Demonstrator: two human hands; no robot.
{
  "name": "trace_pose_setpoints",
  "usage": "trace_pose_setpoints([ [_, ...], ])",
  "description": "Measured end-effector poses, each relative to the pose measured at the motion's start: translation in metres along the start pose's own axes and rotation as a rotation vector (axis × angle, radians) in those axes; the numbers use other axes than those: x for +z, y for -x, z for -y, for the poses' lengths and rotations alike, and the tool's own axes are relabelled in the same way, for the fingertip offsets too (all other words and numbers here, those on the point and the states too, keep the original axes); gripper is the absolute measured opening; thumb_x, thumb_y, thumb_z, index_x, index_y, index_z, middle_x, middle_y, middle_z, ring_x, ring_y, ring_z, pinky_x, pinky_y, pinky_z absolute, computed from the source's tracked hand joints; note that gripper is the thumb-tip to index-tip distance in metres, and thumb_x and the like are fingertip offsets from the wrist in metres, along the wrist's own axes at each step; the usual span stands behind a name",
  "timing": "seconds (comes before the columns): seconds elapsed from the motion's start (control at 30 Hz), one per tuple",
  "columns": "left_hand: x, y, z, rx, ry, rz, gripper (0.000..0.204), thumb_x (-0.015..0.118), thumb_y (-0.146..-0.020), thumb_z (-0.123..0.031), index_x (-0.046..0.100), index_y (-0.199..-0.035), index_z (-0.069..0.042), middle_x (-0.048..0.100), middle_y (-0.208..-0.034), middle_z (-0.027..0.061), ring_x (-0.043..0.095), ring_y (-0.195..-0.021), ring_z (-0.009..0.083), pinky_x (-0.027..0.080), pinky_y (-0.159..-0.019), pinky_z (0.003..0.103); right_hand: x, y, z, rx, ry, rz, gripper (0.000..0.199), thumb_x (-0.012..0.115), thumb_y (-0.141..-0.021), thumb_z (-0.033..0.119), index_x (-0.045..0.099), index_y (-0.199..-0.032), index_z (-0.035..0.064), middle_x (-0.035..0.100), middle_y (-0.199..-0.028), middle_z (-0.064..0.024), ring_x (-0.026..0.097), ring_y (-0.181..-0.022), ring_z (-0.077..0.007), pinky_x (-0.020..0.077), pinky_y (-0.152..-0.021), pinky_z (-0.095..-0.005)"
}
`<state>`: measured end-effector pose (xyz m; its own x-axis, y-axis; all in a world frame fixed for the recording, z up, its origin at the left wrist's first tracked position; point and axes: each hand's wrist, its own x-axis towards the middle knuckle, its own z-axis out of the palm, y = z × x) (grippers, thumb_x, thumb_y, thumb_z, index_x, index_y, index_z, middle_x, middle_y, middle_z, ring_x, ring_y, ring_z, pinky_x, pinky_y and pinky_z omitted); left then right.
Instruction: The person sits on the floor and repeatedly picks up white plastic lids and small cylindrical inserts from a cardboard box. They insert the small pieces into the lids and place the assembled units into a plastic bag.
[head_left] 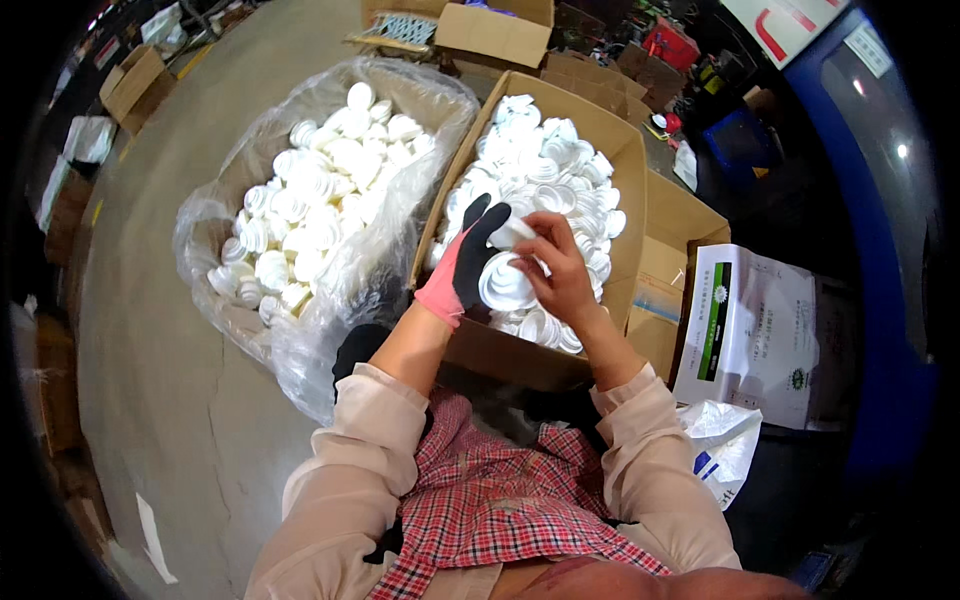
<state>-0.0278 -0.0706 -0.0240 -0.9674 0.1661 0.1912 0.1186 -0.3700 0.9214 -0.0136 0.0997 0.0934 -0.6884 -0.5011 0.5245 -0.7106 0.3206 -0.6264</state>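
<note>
My left hand [470, 258], in a pink and black glove, is closed at the near left of an open cardboard box [632, 185]. A white round plastic part [512, 232] sits between its fingers and my right hand [562, 272]. The bare fingers of my right hand are bent around the part's right side. Just below them is a second white part [506, 284] with stepped rings; whether it is held or resting on the pile I cannot tell. A heap of similar white parts [545, 160] fills the box under both hands.
Left of the box stands a container lined with clear plastic [205, 225], heaped with white ringed parts [330, 190]. To the right lies a white printed carton [760, 330] beside a white bag [722, 440]. Another cardboard box [495, 35] stands at the far side. Blue machinery [900, 200] borders the right.
</note>
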Motion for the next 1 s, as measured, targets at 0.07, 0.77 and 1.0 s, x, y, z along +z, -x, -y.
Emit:
trace_pose_setpoints([
  [0.07, 0.018, 0.0, -0.021, -0.049, 0.337, -0.039, 0.063, 0.069, -0.084, -0.019, 0.041, -0.14, -0.009, 0.047, -0.136, 0.0168, 0.048, -0.126, 0.0326, 0.044, -0.102, 0.04, -0.01, 0.007, 0.008, -0.044, -0.017, -0.033, 0.015, 0.068, -0.082, -0.002, 0.057, -0.091, -0.0005, 0.05, -0.121, -0.0163, 0.06, -0.106, -0.0286, 0.0505, -0.086, -0.034],
  [0.77, 0.078, -0.021, -0.085, -0.235, 0.821, 0.233, 0.084, 0.048, -0.086, -0.055, 0.027, -0.149, -0.004, 0.042, -0.144, 0.0218, 0.05, -0.125, 0.0328, 0.05, -0.095, 0.044, -0.071, 0.038, -0.007, 0.208, -0.381, -0.266, 0.063, 0.078, -0.071, 0.003, 0.05, -0.126, 0.0134, 0.043, -0.134, -0.0088, 0.046, -0.124, -0.0205, 0.0492, -0.093, -0.034],
  [1.0, 0.083, -0.007, -0.063, 0.142, -0.141, 0.142, 0.05, 0.048, -0.095, -0.005, 0.036, -0.142, 0.002, 0.053, -0.132, 0.0139, 0.052, -0.121, 0.0218, 0.042, -0.103, 0.036, -0.052, 0.034, 0.011, 0.182, -0.067, -0.178, 0.061, 0.077, -0.073, 0.012, 0.055, -0.13, 0.0116, 0.049, -0.121, -0.0117, 0.054, -0.111, -0.0254, 0.0487, -0.084, -0.0321],
])
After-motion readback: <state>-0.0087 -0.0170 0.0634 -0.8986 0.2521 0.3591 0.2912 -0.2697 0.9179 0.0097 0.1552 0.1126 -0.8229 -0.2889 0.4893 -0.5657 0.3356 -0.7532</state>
